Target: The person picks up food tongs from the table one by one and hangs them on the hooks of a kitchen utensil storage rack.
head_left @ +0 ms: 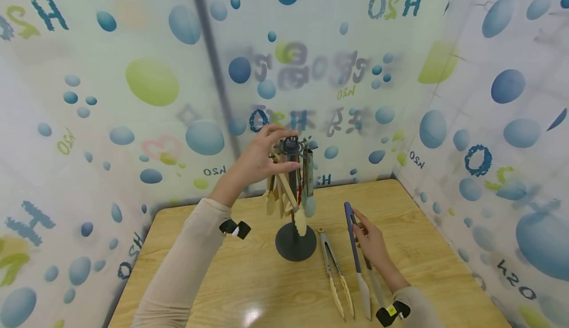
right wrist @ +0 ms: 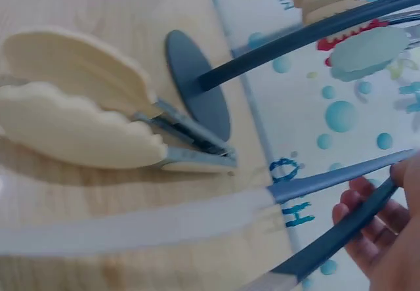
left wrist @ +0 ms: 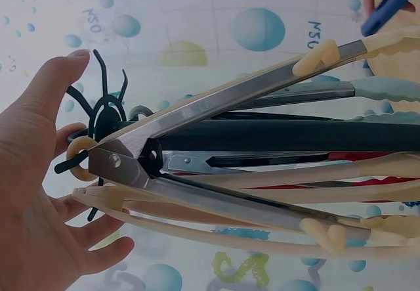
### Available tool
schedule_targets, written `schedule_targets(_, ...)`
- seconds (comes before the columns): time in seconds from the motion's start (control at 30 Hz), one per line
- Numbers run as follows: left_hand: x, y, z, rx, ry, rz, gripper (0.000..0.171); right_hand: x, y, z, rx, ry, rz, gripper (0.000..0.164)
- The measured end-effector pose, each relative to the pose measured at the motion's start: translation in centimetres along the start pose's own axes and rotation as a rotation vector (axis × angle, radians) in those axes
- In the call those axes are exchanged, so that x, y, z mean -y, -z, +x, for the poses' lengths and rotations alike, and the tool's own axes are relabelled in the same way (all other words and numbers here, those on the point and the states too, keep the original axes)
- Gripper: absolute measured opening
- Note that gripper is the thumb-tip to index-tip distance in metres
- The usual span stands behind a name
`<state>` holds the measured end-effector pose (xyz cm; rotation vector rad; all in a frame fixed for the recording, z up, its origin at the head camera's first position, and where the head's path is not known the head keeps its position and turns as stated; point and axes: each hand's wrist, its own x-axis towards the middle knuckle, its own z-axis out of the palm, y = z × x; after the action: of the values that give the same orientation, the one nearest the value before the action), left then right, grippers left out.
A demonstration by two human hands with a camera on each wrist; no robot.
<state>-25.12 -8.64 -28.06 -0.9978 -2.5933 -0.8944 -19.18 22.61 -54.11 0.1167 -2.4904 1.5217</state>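
My left hand (head_left: pixel 262 154) is around the top of a dark rack (head_left: pixel 291 146), thumb and fingers spread about its hooks. In the left wrist view, beige-tipped metal tongs (left wrist: pixel 243 97) hang with their ring over a hook, beside that hand (left wrist: pixel 49 166). At the right, my right hand (head_left: pixel 371 241) pinches long blue-handled tongs (head_left: pixel 353 239) near the upper end. Their two arms spread apart downward into pale tips, as the right wrist view shows around the blue arm (right wrist: pixel 328 179). Another pair of beige-tipped tongs (head_left: pixel 333 268) lies on the table between the rack base and these tongs.
Several utensils with beige, pale green and red parts hang around the rack's pole (right wrist: pixel 282 46). Its round base (head_left: pixel 295 251) stands on the wooden table (head_left: pixel 240 278). Patterned curtains (head_left: pixel 155 81) enclose the table at the back and sides.
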Motion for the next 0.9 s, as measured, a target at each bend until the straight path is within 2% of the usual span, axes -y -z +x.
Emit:
schedule_targets(0.2,0.0,0.0,0.0,0.003,0.010,-0.006,0.072,3.3,1.1,-0.2,-0.081,0.116,0.094,0.042)
schedule_targets(0.3,0.0,0.0,0.0,0.003,0.011,-0.008,0.072,3.5,1.1,0.2,-0.118,0.185,0.045,0.042)
schedule_targets(0.43,0.1,-0.1,0.0,0.008,0.027,-0.012,0.072,3.6,1.2,1.1,-0.175,0.320,-0.076,0.045)
schedule_targets(0.6,0.0,-0.1,-0.1,0.012,0.044,-0.015,0.073,6.0,2.1,2.4,-0.251,0.468,-0.144,0.052)
schedule_targets(0.9,0.0,-0.1,-0.2,-0.004,0.040,0.002,0.076,11.4,3.2,4.9,-0.289,0.538,-0.117,0.055)
